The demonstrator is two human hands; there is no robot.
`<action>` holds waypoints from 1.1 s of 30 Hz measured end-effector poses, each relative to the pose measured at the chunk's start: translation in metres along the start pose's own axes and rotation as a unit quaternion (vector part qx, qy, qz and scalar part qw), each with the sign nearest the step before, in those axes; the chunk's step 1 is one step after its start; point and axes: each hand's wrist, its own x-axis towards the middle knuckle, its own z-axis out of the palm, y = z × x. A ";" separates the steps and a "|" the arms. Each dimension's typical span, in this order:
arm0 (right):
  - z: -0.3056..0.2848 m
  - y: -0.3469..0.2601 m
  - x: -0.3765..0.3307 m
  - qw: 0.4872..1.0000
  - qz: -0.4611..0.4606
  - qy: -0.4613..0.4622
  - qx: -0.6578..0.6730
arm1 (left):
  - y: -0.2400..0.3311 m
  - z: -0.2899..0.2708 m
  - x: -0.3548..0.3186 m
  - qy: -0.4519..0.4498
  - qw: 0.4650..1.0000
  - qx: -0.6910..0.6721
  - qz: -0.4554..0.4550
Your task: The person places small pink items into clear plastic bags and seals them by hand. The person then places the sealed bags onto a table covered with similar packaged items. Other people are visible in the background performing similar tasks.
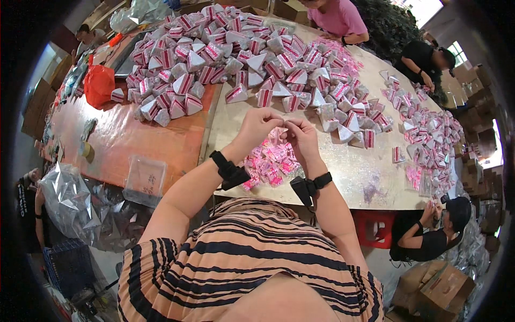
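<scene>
Head view looks down on a person in an orange-and-black striped top standing at the near edge of a pale round table (370,177), both forearms reaching in from below with a black band on each wrist. Left hand (257,126) and right hand (301,137) meet above the near part of the table, fingertips pressed together on something small between them; it is too small to tell what it is, though it looks like a thin pale piece, and both hands are curled in a pinch rather than spread. Directly beneath the hands, near the table's near edge, lies a loose heap of small pink wrapped sweets (268,161). Farther in, toward the middle and far edge, a large mound of silver-and-red pyramid-shaped packets (241,59) spreads across the table and onto the adjoining orange-topped table (134,139) on the left. A smaller scatter of the same packets (429,134) lies along the right edge. On the orange table sit a red plastic bag (99,83) near its far left and a clear plastic box (145,180) at its near edge. Other people sit around the far and right edges, and a crumpled silver foil bag (67,198) lies at lower left.
</scene>
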 end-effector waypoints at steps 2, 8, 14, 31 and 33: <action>0.000 -0.002 -0.001 0.999 0.037 -0.005 0.027 | -0.002 -0.007 0.000 -0.027 0.993 0.099 0.058; -0.004 -0.005 -0.005 0.990 0.133 -0.038 0.014 | 0.023 -0.032 0.002 -0.148 0.893 0.353 0.235; 0.004 -0.004 -0.006 0.977 0.202 -0.062 -0.037 | 0.031 -0.049 0.002 -0.217 0.813 0.434 0.323; 0.051 0.026 -0.021 0.649 -0.301 -0.095 -0.692 | -0.047 -0.073 -0.002 -0.250 0.956 0.019 -0.154; 0.043 0.028 -0.017 0.696 -0.321 -0.085 -0.637 | -0.053 -0.075 -0.011 -0.230 0.965 0.050 -0.115</action>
